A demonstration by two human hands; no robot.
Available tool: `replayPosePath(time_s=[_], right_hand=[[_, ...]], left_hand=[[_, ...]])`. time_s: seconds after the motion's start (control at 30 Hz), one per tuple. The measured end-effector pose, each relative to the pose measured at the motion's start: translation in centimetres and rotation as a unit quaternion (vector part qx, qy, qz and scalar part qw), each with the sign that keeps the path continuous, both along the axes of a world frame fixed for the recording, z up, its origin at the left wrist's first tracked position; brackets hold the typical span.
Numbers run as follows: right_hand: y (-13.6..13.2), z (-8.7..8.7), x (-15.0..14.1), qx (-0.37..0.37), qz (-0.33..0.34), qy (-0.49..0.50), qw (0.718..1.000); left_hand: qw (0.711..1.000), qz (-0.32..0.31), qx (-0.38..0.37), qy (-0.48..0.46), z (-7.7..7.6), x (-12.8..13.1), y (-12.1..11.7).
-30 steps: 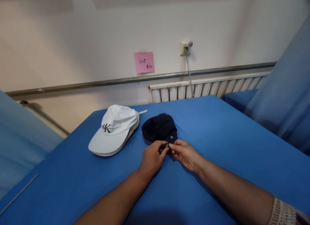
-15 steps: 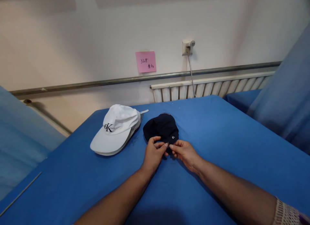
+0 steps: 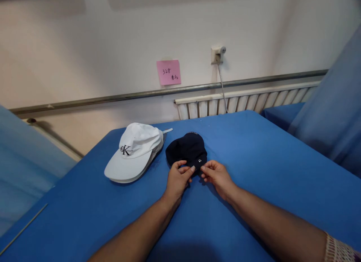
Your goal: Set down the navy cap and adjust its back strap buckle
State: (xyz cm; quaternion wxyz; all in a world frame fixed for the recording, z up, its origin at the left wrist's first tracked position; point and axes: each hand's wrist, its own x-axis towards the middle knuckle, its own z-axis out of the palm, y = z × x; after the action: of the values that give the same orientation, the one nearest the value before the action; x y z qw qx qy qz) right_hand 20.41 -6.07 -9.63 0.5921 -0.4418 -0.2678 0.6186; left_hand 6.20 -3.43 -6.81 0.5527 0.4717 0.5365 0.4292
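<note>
A black cap (image 3: 186,149) lies on the blue-covered table (image 3: 254,156), its near edge between my two hands. My left hand (image 3: 177,179) pinches that edge, with thumb and fingers closed on the cap's strap area. Just to the right, my right hand (image 3: 217,177) pinches the same band beside a small white mark. The fingertips partly hide the strap. Left of the black cap rests a white baseball cap (image 3: 138,141) with black "CK" letters, its brim toward me; another brim edge shows beneath it.
Behind the table stand a white radiator (image 3: 208,107) and a metal rail (image 3: 158,92). A pink note (image 3: 168,72) and a socket with a plugged-in cord (image 3: 217,55) are on the wall. Blue curtains (image 3: 25,160) hang on both sides. A thin stick (image 3: 24,229) lies lower left.
My right hand has shifted slightly right along the cap's band, widening the gap between my fingertips. My left hand keeps its pinch. The white cap stays in place.
</note>
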Motion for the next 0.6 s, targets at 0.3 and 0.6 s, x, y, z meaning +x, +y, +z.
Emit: replayPosePath(time_s=[0.3, 0.6], right_hand=[[0.07, 0.12, 0.13, 0.002, 0.009, 0.006, 1.000], [0.26, -0.46, 0.37, 0.024, 0.030, 0.011, 0.999]], left_hand=[[1.000, -0.029, 0.000, 0.001, -0.30, 0.09, 0.03], [1.000, -0.030, 0.004, 0.004, -0.21, 0.10, 0.22]])
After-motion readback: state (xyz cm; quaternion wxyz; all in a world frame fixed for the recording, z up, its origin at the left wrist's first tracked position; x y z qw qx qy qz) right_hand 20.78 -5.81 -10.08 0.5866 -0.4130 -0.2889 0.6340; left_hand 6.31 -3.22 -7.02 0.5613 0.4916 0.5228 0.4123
